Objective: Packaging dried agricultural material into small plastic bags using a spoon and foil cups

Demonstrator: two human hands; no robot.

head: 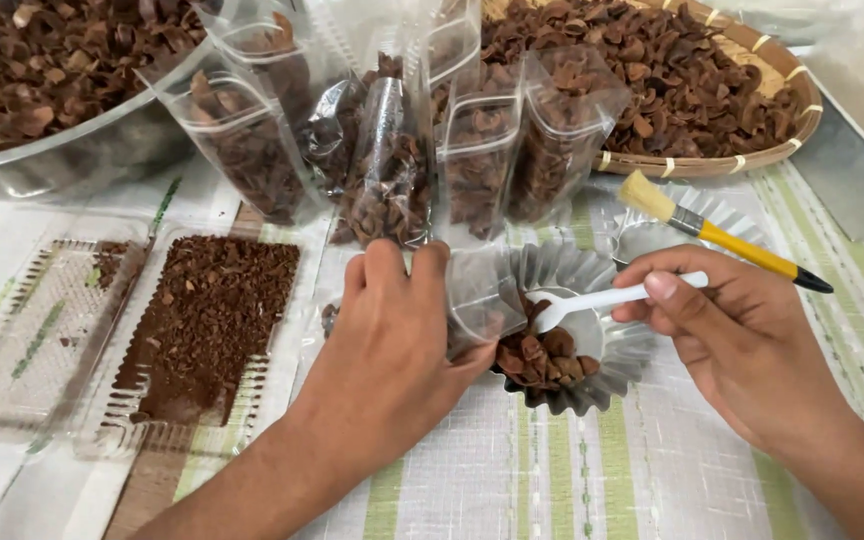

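Packing station, seen from above. The left hand (392, 340) was closed around a small clear pouch (480, 300), fingers wrapped over its top and thumb underneath, tilting its open mouth sideways toward a fluted foil dish (562, 275); held so, the mouth sat right at the dish's edge, where brown dried pieces (542, 360) lay heaped. The right hand (732, 330) pinched the handle of a white plastic spoon (592, 300) between thumb and fingers, bowl down over the heap and pointing into the pouch, a position that suited scooping pieces across a very short gap. Behind the dish stood a row of filled clear pouches (392, 170), upright and leaning on one another, near enough to be reached without moving. A woven bamboo tray (762, 150) at the upper right and a metal basin (82, 150) at the upper left each held a large stock of the same brown material. At the left lay an open clear plastic hinged box (42, 330), one half bare save for a few crumbs, the other spread with fine brown crumbs (207, 320), apparently kept apart from the whole pieces. A yellow-handled brush (722, 235) rested across a second foil dish just beyond the right hand. All stood on a pale cloth with green stripes (612, 470).
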